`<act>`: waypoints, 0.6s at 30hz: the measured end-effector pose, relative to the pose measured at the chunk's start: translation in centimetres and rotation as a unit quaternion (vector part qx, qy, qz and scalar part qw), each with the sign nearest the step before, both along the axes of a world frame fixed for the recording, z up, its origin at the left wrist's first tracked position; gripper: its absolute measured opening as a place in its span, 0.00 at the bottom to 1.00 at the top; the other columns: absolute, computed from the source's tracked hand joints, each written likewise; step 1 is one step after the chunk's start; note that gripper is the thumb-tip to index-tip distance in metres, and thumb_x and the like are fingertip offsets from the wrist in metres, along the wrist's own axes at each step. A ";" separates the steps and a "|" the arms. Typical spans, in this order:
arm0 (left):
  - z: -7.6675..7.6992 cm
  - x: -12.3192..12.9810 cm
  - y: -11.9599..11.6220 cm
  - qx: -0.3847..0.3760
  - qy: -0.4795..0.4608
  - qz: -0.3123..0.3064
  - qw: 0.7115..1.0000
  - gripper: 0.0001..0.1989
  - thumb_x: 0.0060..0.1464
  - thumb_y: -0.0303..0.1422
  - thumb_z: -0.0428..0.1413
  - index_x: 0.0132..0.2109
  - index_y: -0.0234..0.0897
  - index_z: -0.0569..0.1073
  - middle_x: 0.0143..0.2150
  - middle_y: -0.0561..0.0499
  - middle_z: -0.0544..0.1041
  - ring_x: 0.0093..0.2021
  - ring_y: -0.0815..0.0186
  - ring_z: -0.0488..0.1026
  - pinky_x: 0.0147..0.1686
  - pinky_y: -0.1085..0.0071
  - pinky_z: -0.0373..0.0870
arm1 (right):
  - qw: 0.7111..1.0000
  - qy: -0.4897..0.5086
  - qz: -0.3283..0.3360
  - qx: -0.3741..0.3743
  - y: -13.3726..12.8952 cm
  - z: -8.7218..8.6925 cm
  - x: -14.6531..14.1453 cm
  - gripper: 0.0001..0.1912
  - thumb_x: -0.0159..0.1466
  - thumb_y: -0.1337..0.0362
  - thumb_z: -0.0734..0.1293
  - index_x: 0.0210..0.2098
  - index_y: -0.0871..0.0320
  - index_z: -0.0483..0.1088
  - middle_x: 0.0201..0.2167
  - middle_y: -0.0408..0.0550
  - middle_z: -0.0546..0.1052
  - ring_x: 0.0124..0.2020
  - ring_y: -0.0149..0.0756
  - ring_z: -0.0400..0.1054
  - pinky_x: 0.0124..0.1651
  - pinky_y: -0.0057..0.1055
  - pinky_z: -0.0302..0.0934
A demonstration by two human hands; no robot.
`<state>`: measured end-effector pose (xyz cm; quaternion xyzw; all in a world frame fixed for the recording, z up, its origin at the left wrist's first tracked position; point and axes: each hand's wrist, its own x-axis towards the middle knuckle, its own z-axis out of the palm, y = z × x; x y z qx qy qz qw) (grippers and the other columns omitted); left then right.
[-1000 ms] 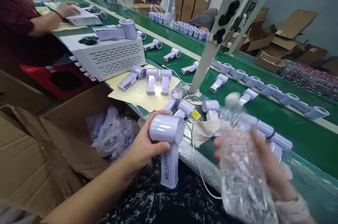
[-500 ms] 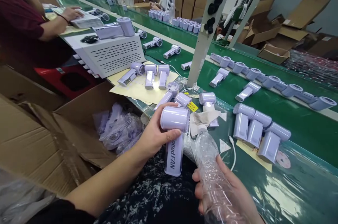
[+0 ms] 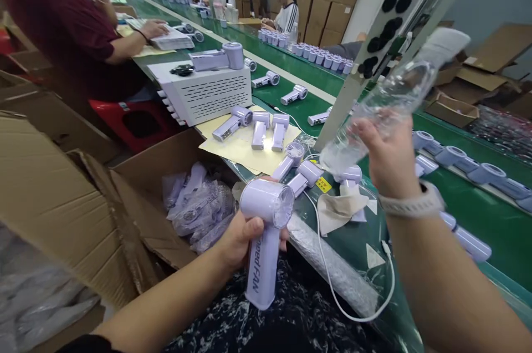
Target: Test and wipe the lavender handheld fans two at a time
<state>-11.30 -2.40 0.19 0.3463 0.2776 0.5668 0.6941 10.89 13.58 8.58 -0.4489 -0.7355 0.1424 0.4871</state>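
My left hand is wrapped round a lilac handheld fan, held upright above my lap with its round grille turned to the right. "FAN" shows in print on its handle. Raised at the right, my right hand grips a clear plastic bottle, tilted so its white-looking cap end points up and right. Below the bottle a beige cloth lies partly over another fan. A white cable curves across the bench near a roll of clear bubble wrap.
More fans stand on yellow paper by a white vented box. An open carton at the left holds bagged fans. A pale post rises from the bench. Fans lie along the green belt. A person in maroon works at the left.
My right hand has lifted the bottle from low in front of me to the upper right and tilted it. My left hand has turned the fan so its grille shows. The view has shifted.
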 end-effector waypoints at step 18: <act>1.8 2.9 -0.5 -0.111 -0.012 -0.029 0.993 0.29 0.53 0.40 0.68 0.55 0.38 0.63 0.40 0.46 0.82 0.31 0.61 0.81 0.34 0.66 0.77 | 0.985 -0.064 0.017 -0.161 8.1 -5.9 -7.2 0.24 0.73 0.59 0.67 0.64 0.62 0.63 0.58 0.59 0.76 0.56 0.44 0.75 0.59 0.45 0.69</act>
